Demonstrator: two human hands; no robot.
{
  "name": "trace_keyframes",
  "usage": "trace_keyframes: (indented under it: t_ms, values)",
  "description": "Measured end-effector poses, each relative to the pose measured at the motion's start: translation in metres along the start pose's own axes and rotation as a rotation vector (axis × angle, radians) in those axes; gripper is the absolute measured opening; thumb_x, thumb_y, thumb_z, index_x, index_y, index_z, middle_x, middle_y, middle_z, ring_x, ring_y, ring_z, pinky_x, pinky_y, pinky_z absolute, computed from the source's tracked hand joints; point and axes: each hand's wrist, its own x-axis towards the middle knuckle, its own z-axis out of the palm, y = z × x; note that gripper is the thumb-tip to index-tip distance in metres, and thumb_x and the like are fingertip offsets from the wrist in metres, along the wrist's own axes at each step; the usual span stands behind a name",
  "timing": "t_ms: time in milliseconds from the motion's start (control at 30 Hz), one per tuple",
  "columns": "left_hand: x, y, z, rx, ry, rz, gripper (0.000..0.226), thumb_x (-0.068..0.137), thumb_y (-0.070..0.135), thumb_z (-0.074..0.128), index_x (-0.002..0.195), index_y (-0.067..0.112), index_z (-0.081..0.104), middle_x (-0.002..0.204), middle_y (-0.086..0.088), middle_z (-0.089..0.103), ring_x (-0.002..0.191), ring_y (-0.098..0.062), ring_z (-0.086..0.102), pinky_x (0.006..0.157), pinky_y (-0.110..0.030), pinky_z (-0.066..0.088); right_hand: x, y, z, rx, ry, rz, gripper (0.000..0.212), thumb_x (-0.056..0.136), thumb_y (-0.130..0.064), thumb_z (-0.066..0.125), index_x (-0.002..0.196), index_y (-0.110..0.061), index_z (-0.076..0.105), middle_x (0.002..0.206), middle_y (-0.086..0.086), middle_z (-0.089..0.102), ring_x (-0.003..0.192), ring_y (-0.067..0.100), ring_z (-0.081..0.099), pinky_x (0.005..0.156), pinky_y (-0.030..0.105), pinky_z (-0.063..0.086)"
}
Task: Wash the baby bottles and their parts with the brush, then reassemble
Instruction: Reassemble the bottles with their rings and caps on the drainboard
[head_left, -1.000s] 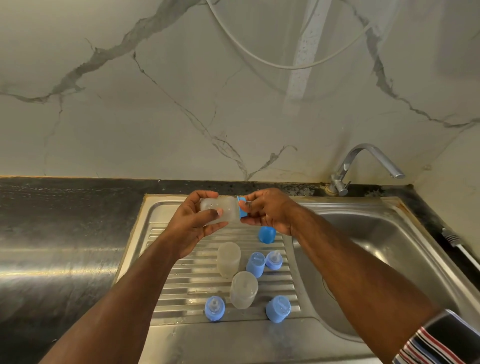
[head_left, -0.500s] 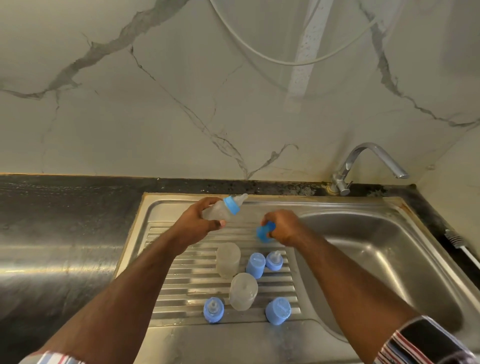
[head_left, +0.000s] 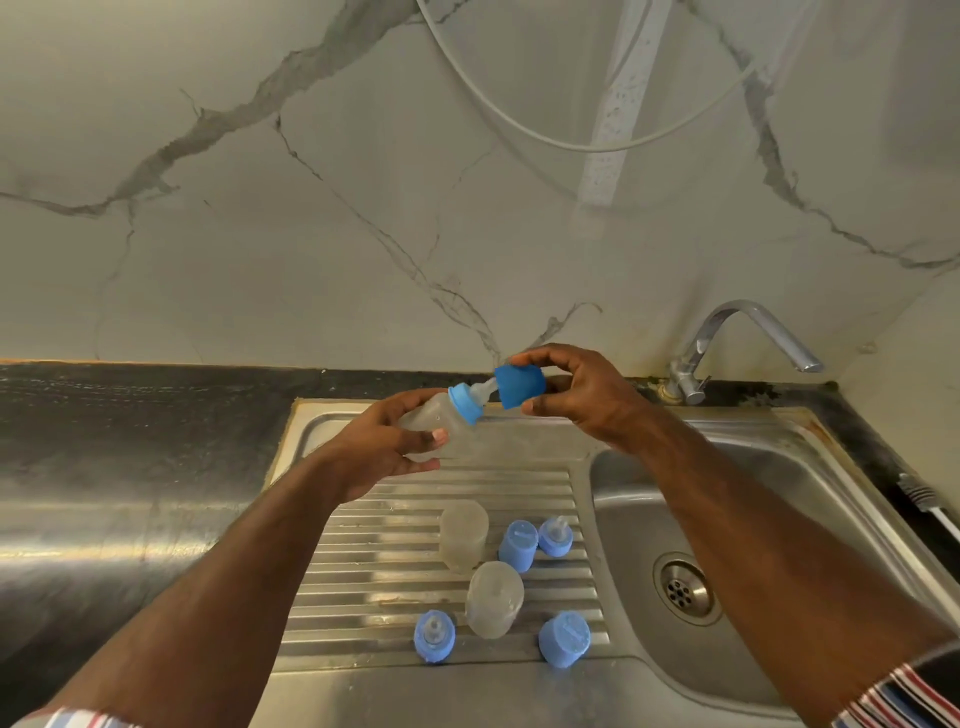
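My left hand (head_left: 387, 449) grips a clear baby bottle (head_left: 439, 415) with a blue collar and teat, tilted toward the upper right above the draining board. My right hand (head_left: 582, 395) pinches a blue cap (head_left: 519, 385) with its open mouth at the teat's tip. On the ribbed draining board (head_left: 363, 571) stand two clear bottle bodies (head_left: 464, 532) (head_left: 493, 597), upside down. Beside them are two blue caps (head_left: 518, 544) (head_left: 563, 638) and two blue collars with teats (head_left: 556, 536) (head_left: 434, 635).
The steel sink bowl (head_left: 753, 499) with its drain (head_left: 683, 592) lies to the right, a chrome tap (head_left: 748, 332) behind it. A dark worktop (head_left: 130, 415) runs left. A brush handle (head_left: 924, 499) shows at the right edge. A marble wall rises behind.
My right hand picked the blue cap up from the draining board and raised it to the teat. My left hand tilted the bottle toward the cap.
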Motion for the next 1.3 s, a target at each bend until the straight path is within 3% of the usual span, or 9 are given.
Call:
trace_keyframes:
  t_ms: [300, 467, 600, 733, 800, 933, 1067, 1133, 1300]
  values:
    - [0.0, -0.001, 0.018, 0.218, 0.032, 0.114, 0.043, 0.092, 0.011, 0.074, 0.126, 0.033, 0.061, 0.114, -0.002, 0.066, 0.1, -0.017, 0.069, 0.084, -0.037, 0.063, 0.007, -0.007, 0.022, -0.299, -0.07, -0.055, 0.057, 0.075, -0.002, 0.084, 0.124, -0.024, 0.069, 0.12, -0.011, 0.068, 0.106, 0.006, 0.067, 0.093, 0.026, 0.056]
    - [0.007, -0.005, 0.022, 0.52, 0.21, 0.318, 0.059, 0.087, 0.015, 0.078, 0.139, 0.033, 0.056, 0.127, 0.004, 0.058, 0.112, -0.012, 0.059, 0.095, -0.035, 0.056, 0.013, -0.018, 0.023, -0.371, -0.04, 0.002, 0.042, 0.086, -0.033, 0.079, 0.124, -0.017, 0.069, 0.098, -0.003, 0.074, 0.076, 0.012, 0.073, 0.077, 0.03, 0.06]
    - [0.004, -0.002, 0.024, 0.248, 0.085, 0.273, 0.051, 0.09, 0.012, 0.076, 0.133, 0.032, 0.059, 0.125, -0.002, 0.063, 0.112, -0.022, 0.065, 0.093, -0.041, 0.059, 0.014, -0.025, 0.027, -0.262, 0.007, 0.132, 0.06, 0.079, -0.058, 0.067, 0.119, -0.014, 0.066, 0.098, 0.008, 0.073, 0.078, 0.018, 0.073, 0.077, 0.037, 0.063]
    - [-0.001, 0.003, 0.023, -0.223, -0.019, 0.107, 0.044, 0.089, 0.008, 0.069, 0.132, 0.017, 0.059, 0.118, -0.008, 0.067, 0.104, -0.022, 0.071, 0.087, -0.042, 0.061, 0.011, -0.023, 0.026, 0.423, -0.168, 0.122, 0.066, 0.085, -0.008, 0.076, 0.144, -0.023, 0.049, 0.143, 0.003, 0.055, 0.123, 0.022, 0.062, 0.103, 0.044, 0.051]
    - [0.002, 0.004, 0.028, -0.233, 0.018, 0.107, 0.047, 0.088, 0.012, 0.072, 0.133, 0.016, 0.058, 0.122, -0.011, 0.065, 0.108, -0.024, 0.068, 0.089, -0.045, 0.06, 0.015, -0.019, 0.042, 0.318, -0.028, 0.065, 0.065, 0.085, 0.007, 0.071, 0.139, -0.026, 0.054, 0.137, 0.006, 0.06, 0.117, 0.022, 0.065, 0.096, 0.039, 0.056]
    - [0.006, -0.003, 0.045, -0.053, 0.299, 0.186, 0.047, 0.093, 0.013, 0.072, 0.133, 0.026, 0.052, 0.125, -0.004, 0.059, 0.112, -0.023, 0.064, 0.093, -0.045, 0.06, 0.023, -0.023, 0.077, -0.008, 0.328, 0.061, 0.062, 0.084, -0.007, 0.078, 0.137, -0.028, 0.055, 0.122, 0.003, 0.062, 0.105, 0.016, 0.065, 0.089, 0.033, 0.059]
    - [0.001, -0.003, 0.03, -0.258, 0.086, 0.098, 0.053, 0.087, 0.019, 0.072, 0.136, 0.017, 0.054, 0.128, -0.011, 0.062, 0.117, -0.029, 0.064, 0.093, -0.047, 0.059, 0.023, -0.015, 0.056, 0.437, 0.041, 0.201, 0.075, 0.079, -0.014, 0.081, 0.146, -0.024, 0.046, 0.132, 0.009, 0.06, 0.115, 0.023, 0.063, 0.096, 0.04, 0.054]
    - [0.0, -0.002, 0.026, -0.268, 0.051, 0.085, 0.055, 0.085, 0.021, 0.072, 0.137, 0.015, 0.054, 0.128, -0.013, 0.063, 0.118, -0.031, 0.064, 0.094, -0.047, 0.059, 0.025, -0.013, 0.059, 0.521, 0.012, 0.197, 0.061, 0.087, -0.008, 0.072, 0.143, -0.014, 0.049, 0.129, 0.012, 0.065, 0.114, 0.026, 0.065, 0.098, 0.044, 0.054]
    - [0.005, -0.011, 0.044, 0.064, 0.337, 0.227, 0.04, 0.095, 0.02, 0.071, 0.13, 0.028, 0.052, 0.115, -0.002, 0.065, 0.102, -0.017, 0.066, 0.088, -0.037, 0.061, 0.027, -0.015, 0.106, 0.15, 0.416, 0.188, 0.049, 0.091, -0.017, 0.073, 0.136, -0.014, 0.054, 0.115, 0.003, 0.07, 0.103, 0.017, 0.068, 0.093, 0.037, 0.057]
